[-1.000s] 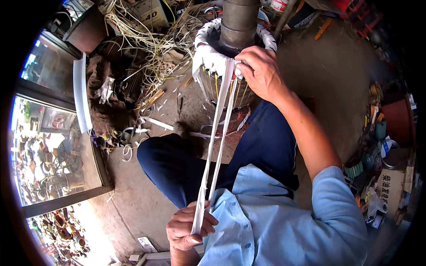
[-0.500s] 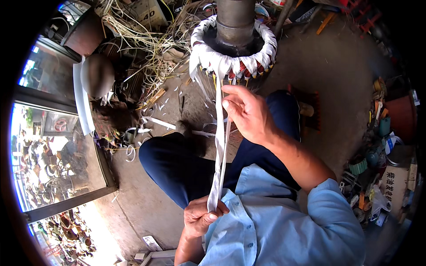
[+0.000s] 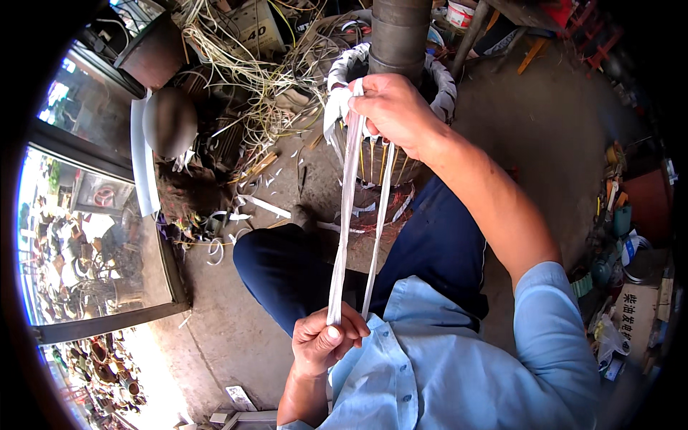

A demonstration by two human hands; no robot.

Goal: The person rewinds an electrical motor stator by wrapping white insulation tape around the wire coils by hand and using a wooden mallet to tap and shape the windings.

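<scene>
My left hand (image 3: 326, 340), low near my shirt front, is closed on a white cloth tape (image 3: 344, 229). Two strands of it run upward from this hand, spread apart. My right hand (image 3: 394, 111) reaches up to the stator's winding ring (image 3: 443, 89), with thumb and fingers pinched on the tape at the ring's near edge. White tape wraps the visible parts of the ring, and yellow-sleeved leads (image 3: 373, 161) show below it. The hand and forearm hide the ring's near right part. A dark metal cylinder (image 3: 396, 39) stands up through its middle.
Tangled pale wires (image 3: 251, 93) lie at the upper left, with tape scraps (image 3: 265, 206) on the floor. A glass-paned door frame (image 3: 107, 326) stands at left. Tools and a cardboard box (image 3: 634, 308) line the right side. My bent knees flank the stator.
My right hand has moved up and forward from beside the tape to the ring, and now pinches the tape there. The two strands have spread apart. My left hand stays low, still gripping.
</scene>
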